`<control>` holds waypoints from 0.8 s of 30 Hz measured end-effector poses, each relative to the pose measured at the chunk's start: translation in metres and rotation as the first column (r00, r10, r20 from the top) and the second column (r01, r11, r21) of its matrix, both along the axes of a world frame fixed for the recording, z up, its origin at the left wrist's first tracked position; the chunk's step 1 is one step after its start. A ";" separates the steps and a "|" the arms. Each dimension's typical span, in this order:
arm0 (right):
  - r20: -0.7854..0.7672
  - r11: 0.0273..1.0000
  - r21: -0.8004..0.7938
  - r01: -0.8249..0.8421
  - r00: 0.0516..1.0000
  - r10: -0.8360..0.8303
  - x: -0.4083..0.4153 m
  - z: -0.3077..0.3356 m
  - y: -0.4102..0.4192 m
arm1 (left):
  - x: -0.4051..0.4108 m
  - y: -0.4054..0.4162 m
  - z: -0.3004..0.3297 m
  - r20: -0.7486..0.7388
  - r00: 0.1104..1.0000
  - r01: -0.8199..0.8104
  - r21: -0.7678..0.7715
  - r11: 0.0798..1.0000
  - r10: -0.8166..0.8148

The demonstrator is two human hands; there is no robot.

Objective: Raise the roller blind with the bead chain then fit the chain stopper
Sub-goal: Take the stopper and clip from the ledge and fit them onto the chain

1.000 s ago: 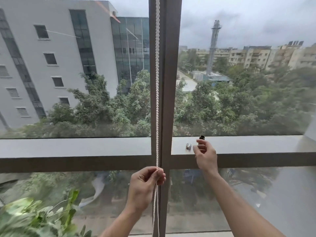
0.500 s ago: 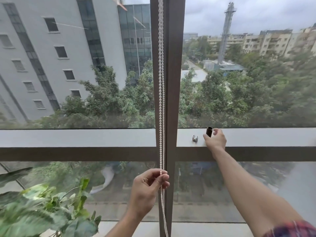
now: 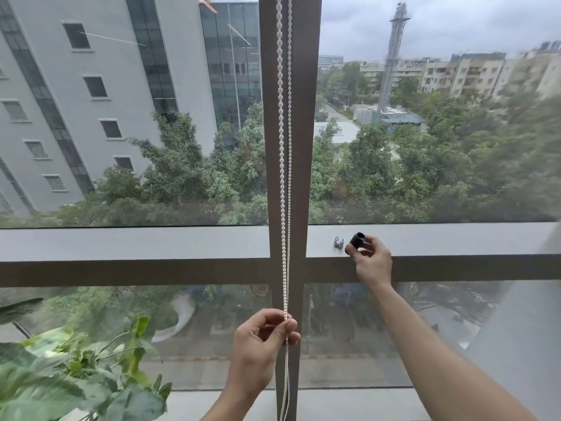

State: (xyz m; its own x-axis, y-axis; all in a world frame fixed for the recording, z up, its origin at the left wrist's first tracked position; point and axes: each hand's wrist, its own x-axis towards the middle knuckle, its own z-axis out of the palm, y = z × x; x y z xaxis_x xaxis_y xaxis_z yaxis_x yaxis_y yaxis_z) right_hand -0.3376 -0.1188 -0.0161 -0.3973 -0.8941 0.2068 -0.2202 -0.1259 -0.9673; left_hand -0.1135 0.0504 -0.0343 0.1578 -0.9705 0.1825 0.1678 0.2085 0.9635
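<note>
Bead chain (image 3: 283, 177) pinched in left hand (image 3: 262, 344) grip; right hand (image 3: 372, 259) grip pinches black stopper (image 3: 355, 240).

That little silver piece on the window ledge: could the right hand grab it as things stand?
Probably not at once: the right hand already pinches a black cylinder. The silver piece lies just beside it on the ledge, nothing between.

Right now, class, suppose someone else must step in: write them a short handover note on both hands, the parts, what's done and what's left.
Left hand pinches the bead chain in front of the window post.
Right hand holds the black cylinder at the ledge.
Small silver piece lies on the ledge beside it.
Done: no blind in view, so seemingly raised.
Left: fit the stopper on the chain.
</note>
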 end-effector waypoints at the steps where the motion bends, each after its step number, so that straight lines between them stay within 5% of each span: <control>1: -0.005 0.999 -0.011 -0.036 0.999 0.036 0.004 -0.001 0.011 | -0.001 0.001 0.001 -0.002 1.000 0.006 -0.002 1.000 -0.006; 9: 0.036 0.939 -0.081 -0.334 0.941 0.338 0.043 -0.004 0.087 | -0.004 0.007 0.006 0.032 0.998 0.052 -0.049 0.997 -0.050; 18: 0.035 0.876 -0.031 -0.481 0.876 0.482 0.076 -0.017 0.137 | 0.001 0.016 0.012 0.385 0.922 0.059 -0.259 0.964 0.048; 24: 0.048 0.842 -0.056 -0.536 0.841 0.539 0.094 -0.028 0.156 | 0.013 0.019 0.030 0.572 0.794 0.076 -0.429 0.900 0.205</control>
State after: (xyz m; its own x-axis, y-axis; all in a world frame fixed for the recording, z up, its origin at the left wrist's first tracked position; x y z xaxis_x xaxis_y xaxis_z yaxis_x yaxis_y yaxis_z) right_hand -0.2441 0.0370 -0.0440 0.1306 -0.9625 0.2378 -0.0494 -0.2459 -0.9680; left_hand -0.1005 0.0694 -0.0048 -0.0585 -0.7710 0.6341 -0.4315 0.5924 0.6804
